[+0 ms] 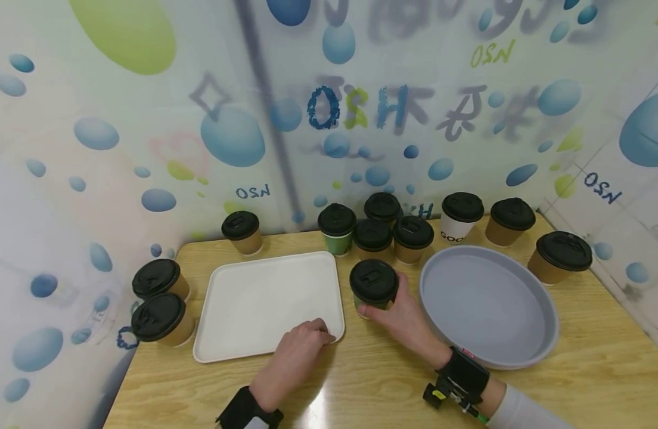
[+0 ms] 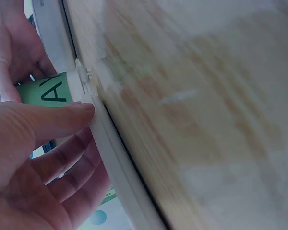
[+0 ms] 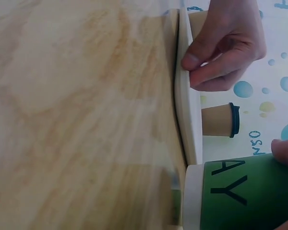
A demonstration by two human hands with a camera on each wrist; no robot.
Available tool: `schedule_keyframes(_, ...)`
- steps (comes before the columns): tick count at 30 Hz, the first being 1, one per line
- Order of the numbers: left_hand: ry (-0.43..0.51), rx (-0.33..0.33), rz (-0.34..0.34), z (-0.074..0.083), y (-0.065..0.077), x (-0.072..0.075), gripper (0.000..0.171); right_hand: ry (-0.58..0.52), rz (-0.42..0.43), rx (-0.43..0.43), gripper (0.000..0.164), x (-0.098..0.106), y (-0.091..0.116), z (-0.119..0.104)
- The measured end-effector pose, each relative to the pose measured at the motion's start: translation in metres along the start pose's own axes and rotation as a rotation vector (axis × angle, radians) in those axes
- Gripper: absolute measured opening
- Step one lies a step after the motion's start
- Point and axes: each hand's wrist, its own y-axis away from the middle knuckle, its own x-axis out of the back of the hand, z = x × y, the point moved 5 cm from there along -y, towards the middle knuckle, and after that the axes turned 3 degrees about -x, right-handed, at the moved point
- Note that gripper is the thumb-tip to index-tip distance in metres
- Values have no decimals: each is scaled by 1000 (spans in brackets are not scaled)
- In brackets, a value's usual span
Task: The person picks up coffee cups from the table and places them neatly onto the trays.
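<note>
Left hand [image 1: 301,345] pinches rim of white tray [image 1: 270,304] at near right corner. Right hand [image 1: 406,319] grips green cup [image 1: 374,282], black lid on, beside grey tray [image 1: 490,307].

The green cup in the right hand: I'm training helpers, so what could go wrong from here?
The green cup might knock a brown cup close behind it if moved carelessly. The right fingers grip its side, so squeezing hard could perhaps loosen its black lid. The left fingers pinch the white tray at its rim, so a tug may shift it.
</note>
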Motion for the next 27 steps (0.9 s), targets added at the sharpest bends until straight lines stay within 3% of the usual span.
schedule_keyframes(7,-1,-22,25,1,3,3,25,-51,-8,13,105,2,-5,-7)
schedule_keyframes(14,0,-19,10,3,1,3,28,-66,-12,81,101,1,-11,-22)
schedule_keyframes(27,98,33,-10,-4,1,1,29,-82,-34,187,100,-28,-40,-50)
